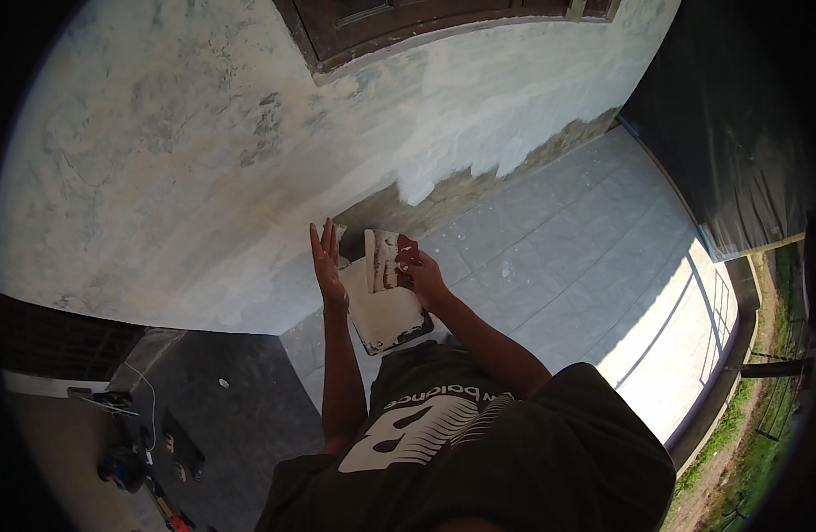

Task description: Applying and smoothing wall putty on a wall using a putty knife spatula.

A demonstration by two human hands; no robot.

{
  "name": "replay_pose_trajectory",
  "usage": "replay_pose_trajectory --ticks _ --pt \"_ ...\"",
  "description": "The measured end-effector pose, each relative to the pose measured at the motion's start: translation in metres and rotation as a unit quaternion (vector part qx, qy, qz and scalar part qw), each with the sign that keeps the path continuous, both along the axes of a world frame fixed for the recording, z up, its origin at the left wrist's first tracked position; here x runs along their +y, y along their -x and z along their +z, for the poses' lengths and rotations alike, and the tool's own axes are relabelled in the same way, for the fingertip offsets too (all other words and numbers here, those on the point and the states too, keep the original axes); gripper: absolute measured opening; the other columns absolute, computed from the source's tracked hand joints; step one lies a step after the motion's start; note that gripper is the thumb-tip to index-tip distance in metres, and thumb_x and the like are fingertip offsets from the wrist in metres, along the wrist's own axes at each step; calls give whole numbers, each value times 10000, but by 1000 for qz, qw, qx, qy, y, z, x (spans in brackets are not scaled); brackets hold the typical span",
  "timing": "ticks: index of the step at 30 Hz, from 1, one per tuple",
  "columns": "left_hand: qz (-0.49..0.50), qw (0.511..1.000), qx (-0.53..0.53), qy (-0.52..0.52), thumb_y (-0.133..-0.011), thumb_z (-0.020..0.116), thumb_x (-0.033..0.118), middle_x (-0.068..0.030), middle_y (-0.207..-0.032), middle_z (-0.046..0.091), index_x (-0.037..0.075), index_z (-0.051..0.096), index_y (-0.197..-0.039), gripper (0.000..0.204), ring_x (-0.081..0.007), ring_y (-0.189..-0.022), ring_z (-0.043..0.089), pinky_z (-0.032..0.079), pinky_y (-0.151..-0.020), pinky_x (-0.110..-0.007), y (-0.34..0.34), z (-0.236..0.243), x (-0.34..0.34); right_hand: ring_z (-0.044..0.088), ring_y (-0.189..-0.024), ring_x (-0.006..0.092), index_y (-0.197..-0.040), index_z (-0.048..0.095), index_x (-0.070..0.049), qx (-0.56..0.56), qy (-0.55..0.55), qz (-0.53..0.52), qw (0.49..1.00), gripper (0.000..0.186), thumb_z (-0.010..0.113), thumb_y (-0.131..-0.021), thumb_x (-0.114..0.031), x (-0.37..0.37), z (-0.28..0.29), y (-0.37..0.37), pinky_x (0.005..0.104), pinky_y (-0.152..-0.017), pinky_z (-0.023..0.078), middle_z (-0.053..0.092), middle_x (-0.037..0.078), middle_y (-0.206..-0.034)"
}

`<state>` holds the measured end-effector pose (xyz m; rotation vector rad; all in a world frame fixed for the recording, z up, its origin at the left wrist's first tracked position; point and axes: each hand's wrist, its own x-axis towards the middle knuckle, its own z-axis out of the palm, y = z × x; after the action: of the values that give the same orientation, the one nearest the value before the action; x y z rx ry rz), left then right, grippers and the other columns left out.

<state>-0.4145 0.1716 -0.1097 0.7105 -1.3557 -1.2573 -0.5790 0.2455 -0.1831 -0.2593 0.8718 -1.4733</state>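
Note:
My right hand grips a broad putty knife by its dark red handle. White putty is smeared over its wide, pale blade. Left of it, my left hand is raised with its fingers stretched out, close to the wall. A small whitish, smeared patch shows beside those fingers; I cannot tell what it is. Below the putty knife is a squarish container with a dark, smeared rim. Cream-coloured putty fills most of what shows of it.
The wall is patchy white, with a bare grey strip along its foot. A brown wooden frame is set above. Grey floor tiles carry white spots. Tools and a cable lie lower left; a dark sheet hangs right.

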Motion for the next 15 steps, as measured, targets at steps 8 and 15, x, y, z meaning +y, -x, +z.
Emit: replay_pose_trajectory --ticks 8,15 --pt "3 1000 -15 2 -1003 276 455 -154 -1563 331 143 121 -1573 668 -303 -1462 284 146 -1195 -451 -5 12 -15 656 -889 196 -1166 562 -4 20 2 -8 1000 282 585 -886 23 -9 1 -9 332 -782 578 638 80 -1019" --pt "-12 1000 -12 -5 -1005 265 454 -149 -1560 339 147 123 -1574 662 -305 -1462 283 147 -1192 -455 -25 11 -22 639 -879 191 -1165 562 -28 21 -4 -4 1000 278 585 -893 24 -8 0 -27 359 -777 556 624 64 -996"
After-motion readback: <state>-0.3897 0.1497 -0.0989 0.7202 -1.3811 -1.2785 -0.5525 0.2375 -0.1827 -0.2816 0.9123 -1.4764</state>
